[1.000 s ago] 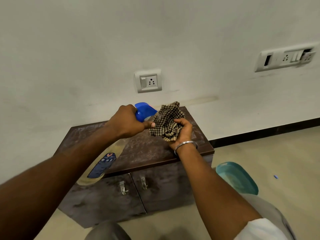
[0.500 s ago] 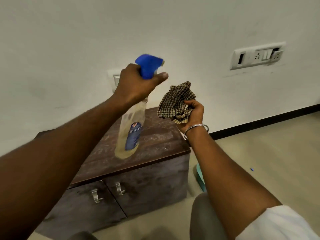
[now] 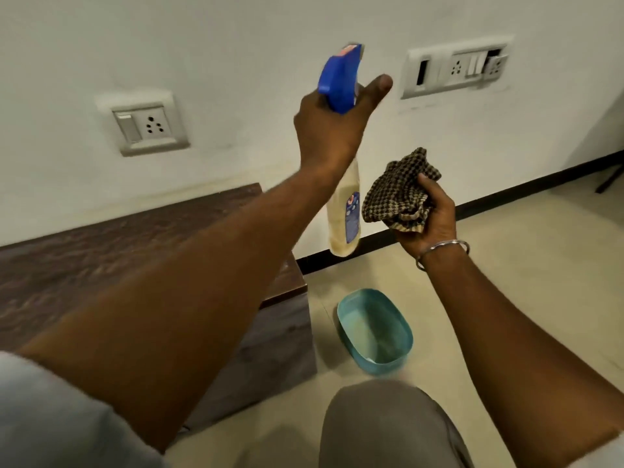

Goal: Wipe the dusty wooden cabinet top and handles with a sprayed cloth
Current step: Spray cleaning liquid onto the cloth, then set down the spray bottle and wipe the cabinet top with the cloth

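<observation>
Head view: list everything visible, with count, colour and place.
bottle: 1, blue sprayer, pale body, raised in left hand
cloth: 1, brown-cream checked, bunched in right hand
cabinet: 1, dark brown, left, against wall
tub: 1, teal, on floor right of cabinet
socket plates: 2, white, on wall
skirting: 1, black, foot of wall
bangle: 1, silver, right wrist
knee: 1, grey trousers, bottom centre
left hand: grips bottle
right hand: holds cloth

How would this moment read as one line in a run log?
step: pre-wipe | left hand: holds spray bottle, raised | right hand: grips checked cloth | cabinet top: untouched
</observation>
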